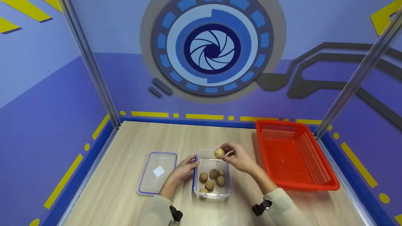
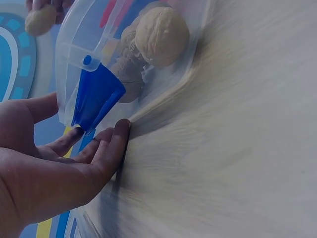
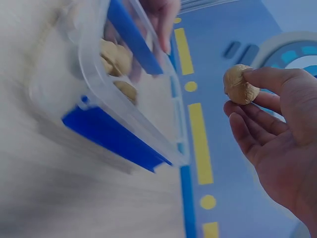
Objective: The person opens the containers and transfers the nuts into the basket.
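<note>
In the head view my right hand (image 1: 240, 158) pinches a walnut (image 1: 219, 153) between thumb and fingers, above the far end of a clear plastic food container (image 1: 213, 195). The right wrist view shows that walnut (image 3: 240, 84) in the fingertips, beside the container's rim. Inside the container, several brown walnuts (image 1: 209, 185) lie mostly toward the near end. My left hand (image 1: 184, 171) rests against the container's left side, thumb close to the rim. Its fingers (image 2: 113, 148) are loosely extended by the lower wall, near a blue side latch (image 2: 96, 96).
Left of the container lies its flat clear lid (image 1: 150, 185) with a blue-purple edge and a white square label. A red perforated basket (image 1: 289, 163) stands at the right. Patterned blue walls (image 1: 125, 75) and metal posts (image 1: 91, 62) bound the wooden table (image 1: 125, 141).
</note>
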Demonstrator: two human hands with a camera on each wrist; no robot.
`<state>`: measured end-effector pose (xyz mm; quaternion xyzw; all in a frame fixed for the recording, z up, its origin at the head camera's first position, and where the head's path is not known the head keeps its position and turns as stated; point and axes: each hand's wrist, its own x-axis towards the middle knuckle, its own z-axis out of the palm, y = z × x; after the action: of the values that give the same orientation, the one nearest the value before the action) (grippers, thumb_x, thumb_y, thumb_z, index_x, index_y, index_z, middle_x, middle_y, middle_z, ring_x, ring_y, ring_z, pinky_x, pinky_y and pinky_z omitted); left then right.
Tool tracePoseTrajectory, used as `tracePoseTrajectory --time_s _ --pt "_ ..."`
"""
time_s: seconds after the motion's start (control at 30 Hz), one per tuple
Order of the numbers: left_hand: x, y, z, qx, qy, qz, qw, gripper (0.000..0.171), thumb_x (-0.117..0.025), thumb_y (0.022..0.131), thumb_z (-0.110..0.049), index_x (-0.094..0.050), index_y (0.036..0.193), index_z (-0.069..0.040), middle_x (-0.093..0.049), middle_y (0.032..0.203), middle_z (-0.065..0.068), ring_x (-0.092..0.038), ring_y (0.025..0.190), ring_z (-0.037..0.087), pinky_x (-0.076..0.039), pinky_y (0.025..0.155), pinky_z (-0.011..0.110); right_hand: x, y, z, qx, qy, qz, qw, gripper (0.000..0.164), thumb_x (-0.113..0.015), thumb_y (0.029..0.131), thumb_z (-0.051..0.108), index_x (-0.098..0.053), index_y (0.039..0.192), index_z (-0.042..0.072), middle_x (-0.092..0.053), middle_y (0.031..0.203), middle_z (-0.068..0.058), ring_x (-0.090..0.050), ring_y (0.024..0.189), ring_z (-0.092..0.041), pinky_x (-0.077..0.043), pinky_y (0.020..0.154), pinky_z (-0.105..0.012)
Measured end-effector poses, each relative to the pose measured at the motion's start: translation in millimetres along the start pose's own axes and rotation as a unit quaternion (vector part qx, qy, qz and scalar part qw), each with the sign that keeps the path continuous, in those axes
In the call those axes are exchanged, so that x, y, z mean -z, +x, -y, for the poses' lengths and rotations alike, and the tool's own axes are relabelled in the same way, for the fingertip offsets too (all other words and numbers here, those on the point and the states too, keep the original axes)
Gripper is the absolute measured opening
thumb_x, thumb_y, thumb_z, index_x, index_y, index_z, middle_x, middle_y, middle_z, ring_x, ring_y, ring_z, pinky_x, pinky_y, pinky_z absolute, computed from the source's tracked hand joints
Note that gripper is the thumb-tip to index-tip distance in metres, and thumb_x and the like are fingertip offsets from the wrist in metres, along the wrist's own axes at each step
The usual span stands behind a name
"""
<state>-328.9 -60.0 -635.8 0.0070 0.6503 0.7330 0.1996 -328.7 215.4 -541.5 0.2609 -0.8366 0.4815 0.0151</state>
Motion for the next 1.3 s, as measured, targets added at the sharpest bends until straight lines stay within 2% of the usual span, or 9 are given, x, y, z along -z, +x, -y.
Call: tracePoseTrajectory --time_s 0.23,0.4,0.67,0.9,1.1,1.3 --pt "-0.9 -1.2 -1.5 -0.001 0.005 -0.001 1.0000 0.059 -0.058 0.109 -0.016 -0.035 0.161 0.001 -0.042 0.158 0.028 -0.052 0.138 0.045 -0.055 0.103 0.051 31 -14 13 0.018 -0.044 -0.025 0.999 0.028 -0.085 0.092 0.012 -0.072 0.116 0.009 -0.073 0.107 0.000 -0.070 0.097 -0.021 -0.062 0.087 -0.044" --pt "-0.8 -0.6 0.8 0.005 0.011 0.001 0.9999 0.060 -0.057 0.109 -0.019 -0.035 0.161 0.000 -0.044 0.158 0.025 -0.054 0.137 0.042 -0.056 0.102 0.048 52 -25 12 0.020 -0.049 -0.053 0.997 0.030 -0.086 0.090 0.008 -0.074 0.117 0.009 -0.074 0.108 -0.001 -0.071 0.096 -0.022 -0.062 0.087 -0.044" --pt "-1.6 -3.1 -0.5 0.003 0.015 0.003 0.9999 0.060 -0.060 0.108 -0.021 -0.036 0.161 -0.001 -0.043 0.159 0.024 -0.055 0.136 0.040 -0.055 0.102 0.047 89 -48 2 -0.011 -0.042 -0.099 0.994 0.033 -0.087 0.089 0.010 -0.073 0.119 0.008 -0.074 0.111 -0.005 -0.071 0.095 -0.024 -0.061 0.086 -0.030" --pt "-0.3 -2.8 -0.8 0.006 0.006 0.002 1.0000 0.061 -0.060 0.108 -0.020 -0.036 0.161 0.000 -0.041 0.160 0.025 -0.054 0.136 0.043 -0.056 0.101 0.049 124 -70 -13 -0.058 -0.026 -0.141 0.988 0.038 -0.083 0.095 0.017 -0.069 0.127 0.003 -0.072 0.119 -0.014 -0.068 0.104 -0.025 -0.056 0.086 -0.019" --pt "-0.4 -1.4 -1.3 0.008 0.005 0.003 1.0000 0.061 -0.060 0.108 -0.019 -0.036 0.160 -0.001 -0.041 0.160 0.025 -0.052 0.138 0.043 -0.056 0.101 0.050 147 -84 -33 -0.081 0.004 -0.190 0.978 0.042 -0.080 0.097 0.016 -0.066 0.133 -0.003 -0.068 0.124 -0.022 -0.068 0.105 -0.015 -0.056 0.085 -0.015" --pt "0.9 -0.2 -0.1 0.009 0.011 0.000 0.9999 0.061 -0.061 0.108 -0.020 -0.036 0.161 -0.001 -0.041 0.160 0.025 -0.050 0.140 0.042 -0.056 0.102 0.048 159 -95 -58 -0.114 -0.005 -0.216 0.970 0.043 -0.079 0.098 0.017 -0.065 0.132 -0.005 -0.067 0.125 -0.026 -0.067 0.103 -0.008 -0.057 0.080 -0.016"
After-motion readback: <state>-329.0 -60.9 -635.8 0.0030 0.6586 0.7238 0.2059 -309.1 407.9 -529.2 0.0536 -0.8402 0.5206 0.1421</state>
